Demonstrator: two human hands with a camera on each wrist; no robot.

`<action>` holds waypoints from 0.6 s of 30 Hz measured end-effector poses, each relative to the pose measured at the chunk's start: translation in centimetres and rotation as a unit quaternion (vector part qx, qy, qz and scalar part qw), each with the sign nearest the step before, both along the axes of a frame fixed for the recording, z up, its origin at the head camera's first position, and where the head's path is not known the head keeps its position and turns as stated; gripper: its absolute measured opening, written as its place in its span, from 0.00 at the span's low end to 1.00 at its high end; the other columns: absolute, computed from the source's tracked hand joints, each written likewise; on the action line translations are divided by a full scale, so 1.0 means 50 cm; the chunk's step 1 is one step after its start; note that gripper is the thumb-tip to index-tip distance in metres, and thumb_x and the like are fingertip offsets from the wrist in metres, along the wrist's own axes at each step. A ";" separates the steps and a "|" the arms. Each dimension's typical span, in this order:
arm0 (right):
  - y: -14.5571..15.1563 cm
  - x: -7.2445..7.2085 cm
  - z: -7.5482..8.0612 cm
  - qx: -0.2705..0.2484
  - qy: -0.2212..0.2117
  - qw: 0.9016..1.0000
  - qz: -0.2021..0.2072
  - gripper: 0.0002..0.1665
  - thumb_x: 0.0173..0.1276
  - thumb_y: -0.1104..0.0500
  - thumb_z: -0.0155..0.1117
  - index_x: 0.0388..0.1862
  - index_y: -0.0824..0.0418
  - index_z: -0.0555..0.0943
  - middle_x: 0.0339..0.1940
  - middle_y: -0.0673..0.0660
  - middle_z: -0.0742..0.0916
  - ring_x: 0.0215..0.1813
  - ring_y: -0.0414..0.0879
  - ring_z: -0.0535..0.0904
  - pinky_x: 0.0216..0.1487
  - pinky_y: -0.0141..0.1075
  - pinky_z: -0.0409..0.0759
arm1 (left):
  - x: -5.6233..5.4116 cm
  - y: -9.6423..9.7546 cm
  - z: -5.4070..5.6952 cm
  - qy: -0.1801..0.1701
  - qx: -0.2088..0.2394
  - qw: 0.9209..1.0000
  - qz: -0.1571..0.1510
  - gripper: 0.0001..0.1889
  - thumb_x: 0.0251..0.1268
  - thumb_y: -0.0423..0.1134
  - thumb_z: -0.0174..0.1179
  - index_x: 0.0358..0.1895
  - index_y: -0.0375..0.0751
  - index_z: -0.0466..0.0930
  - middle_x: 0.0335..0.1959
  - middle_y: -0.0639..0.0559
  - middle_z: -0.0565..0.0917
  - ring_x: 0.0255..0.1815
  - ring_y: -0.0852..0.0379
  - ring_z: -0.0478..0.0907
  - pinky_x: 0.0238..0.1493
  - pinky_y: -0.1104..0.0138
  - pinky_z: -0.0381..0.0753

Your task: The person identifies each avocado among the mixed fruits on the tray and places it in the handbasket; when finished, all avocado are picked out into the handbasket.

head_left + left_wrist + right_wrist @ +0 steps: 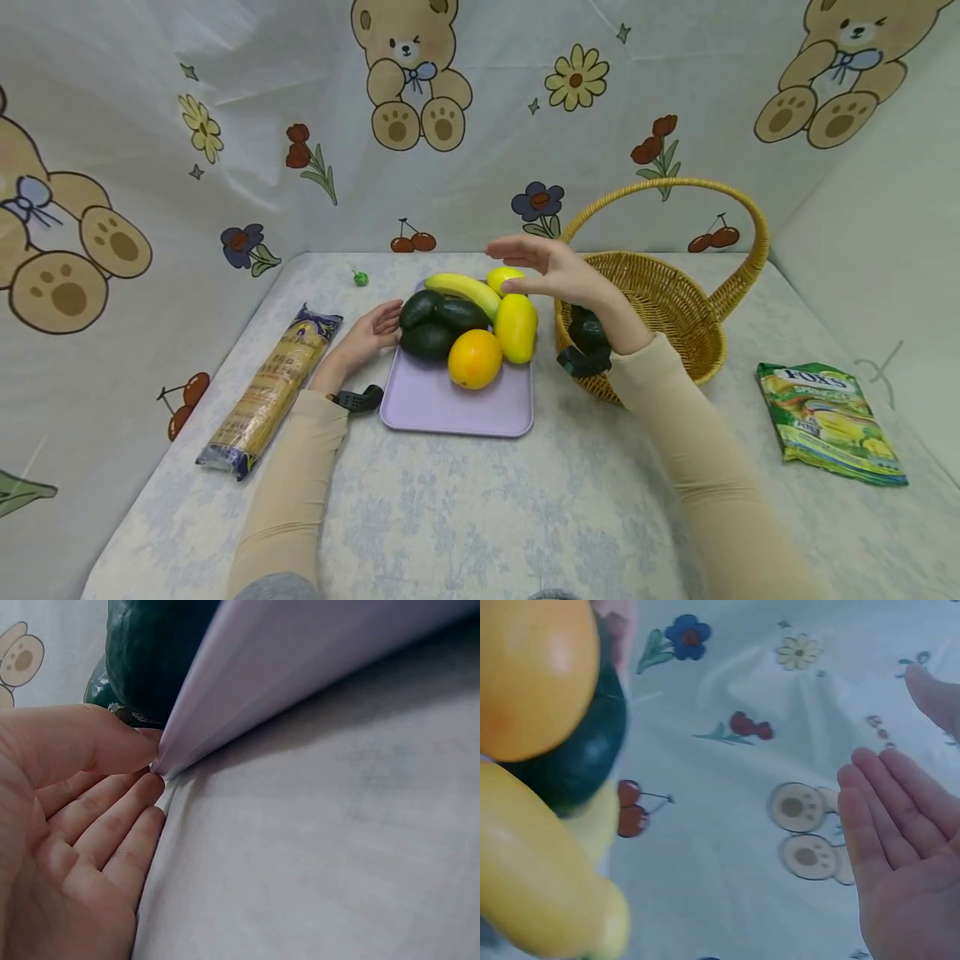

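Note:
A lilac tray (457, 414) bears dark green avocados (429, 342), an orange (476, 359), a yellow mango (517, 328), a banana (463, 288) and a lemon (504, 280). My left hand (367, 335) is at the tray's left edge, fingers extended beside the avocados. In the left wrist view, its thumb and fingertips touch or nearly touch the tray's rim (217, 712). My right hand (558, 271) is raised between the lemon and a wicker basket (675, 292), its fingers straight and thumb apart, holding nothing. The right wrist view shows its palm (915, 900) bare.
Left of the tray lies a pack of spaghetti (273, 383). A green-and-yellow FOX'S candy bag (832, 422) lies at the right. Behind the left hand sits a small green item (361, 278). The basket's tall handle (757, 242) arches up. A dark round shape (588, 329) shows by the right wrist.

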State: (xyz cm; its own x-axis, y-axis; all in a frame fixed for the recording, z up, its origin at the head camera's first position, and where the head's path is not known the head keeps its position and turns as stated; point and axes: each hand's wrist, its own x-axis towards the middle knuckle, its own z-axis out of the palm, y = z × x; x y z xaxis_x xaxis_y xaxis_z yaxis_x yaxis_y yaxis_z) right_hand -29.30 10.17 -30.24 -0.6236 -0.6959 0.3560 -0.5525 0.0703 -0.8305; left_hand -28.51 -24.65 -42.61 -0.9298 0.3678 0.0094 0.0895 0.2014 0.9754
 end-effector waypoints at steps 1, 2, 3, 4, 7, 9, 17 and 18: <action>-0.010 -0.005 -0.011 0.009 -0.002 1.000 -0.008 0.31 0.62 0.67 0.65 0.64 0.68 0.69 0.63 0.63 0.74 0.65 0.51 0.68 0.68 0.42 0.64 | -0.002 -0.001 -0.003 0.001 0.000 1.000 0.000 0.36 0.61 0.17 0.49 0.72 0.26 0.45 0.71 0.30 0.52 0.71 0.36 0.51 0.70 0.51 0.54; -0.020 -0.010 -0.022 0.016 -0.007 1.000 -0.016 0.31 0.62 0.66 0.65 0.65 0.67 0.69 0.63 0.63 0.74 0.65 0.51 0.68 0.68 0.42 0.64 | -0.006 -0.003 -0.007 0.000 0.002 1.000 0.001 0.36 0.61 0.17 0.49 0.72 0.26 0.45 0.71 0.30 0.52 0.71 0.36 0.51 0.70 0.51 0.53; -0.028 -0.015 -0.034 0.026 -0.010 0.999 -0.026 0.32 0.63 0.65 0.66 0.65 0.67 0.69 0.63 0.62 0.74 0.65 0.50 0.68 0.68 0.41 0.64 | -0.010 -0.004 -0.012 0.000 0.003 1.000 0.003 0.36 0.62 0.18 0.50 0.72 0.27 0.46 0.71 0.31 0.53 0.71 0.37 0.51 0.70 0.52 0.53; -0.037 -0.019 -0.044 0.039 -0.011 0.998 -0.038 0.32 0.63 0.63 0.66 0.65 0.66 0.69 0.63 0.61 0.75 0.65 0.50 0.68 0.68 0.41 0.64 | -0.015 -0.007 -0.018 0.000 0.002 1.000 0.004 0.36 0.62 0.18 0.50 0.73 0.28 0.46 0.71 0.32 0.53 0.71 0.38 0.52 0.70 0.52 0.54; -0.062 -0.029 -0.069 0.075 -0.013 0.994 -0.074 0.35 0.62 0.59 0.68 0.66 0.65 0.69 0.64 0.59 0.75 0.65 0.50 0.69 0.67 0.39 0.65 | -0.028 -0.013 -0.036 0.000 0.000 1.000 0.007 0.36 0.63 0.19 0.51 0.73 0.31 0.47 0.72 0.34 0.54 0.71 0.40 0.52 0.70 0.54 0.54; -0.077 -0.034 -0.081 0.100 -0.013 0.990 -0.096 0.36 0.61 0.57 0.69 0.66 0.64 0.69 0.64 0.58 0.75 0.65 0.49 0.69 0.66 0.37 0.66 | -0.030 -0.014 -0.038 0.000 -0.004 1.000 0.009 0.36 0.63 0.20 0.51 0.74 0.32 0.47 0.72 0.35 0.54 0.71 0.41 0.53 0.70 0.55 0.54; -0.118 -0.049 -0.120 0.157 -0.045 0.980 -0.118 0.39 0.61 0.53 0.69 0.68 0.64 0.67 0.65 0.58 0.74 0.66 0.51 0.68 0.67 0.38 0.66 | -0.006 -0.005 -0.006 0.000 0.006 1.000 -0.001 0.36 0.61 0.18 0.50 0.72 0.27 0.46 0.71 0.30 0.53 0.71 0.37 0.51 0.70 0.52 0.53; -0.121 -0.050 -0.124 0.161 -0.048 0.978 -0.120 0.39 0.61 0.52 0.69 0.67 0.64 0.67 0.65 0.58 0.74 0.66 0.51 0.68 0.67 0.38 0.66 | -0.002 -0.003 -0.001 0.000 0.004 1.000 -0.002 0.36 0.61 0.18 0.50 0.72 0.26 0.46 0.71 0.30 0.52 0.71 0.36 0.51 0.70 0.52 0.53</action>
